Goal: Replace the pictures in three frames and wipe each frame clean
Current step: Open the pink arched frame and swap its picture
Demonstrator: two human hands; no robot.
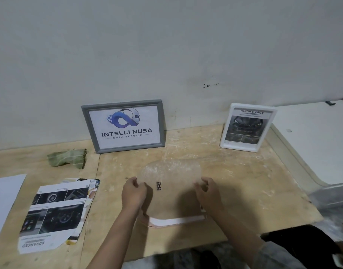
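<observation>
My left hand [133,193] and my right hand [205,191] each grip a side of a brown backing board [174,202] with a small metal hanger [158,186]. Its far edge is blurred and lifted. Under the board lies a white frame [176,220], of which only the near strip shows. A grey frame [93,131] with a logo print leans on the wall behind. To the right, a white frame [225,133] with a car print stands upright. A folded green cloth [67,157] rests at the left.
Loose car prints [56,212] lie at the left on the wooden table [254,187], beside a blank white sheet [4,200]. A white slab [312,142] adjoins the table's right side. The wall runs close behind the frames.
</observation>
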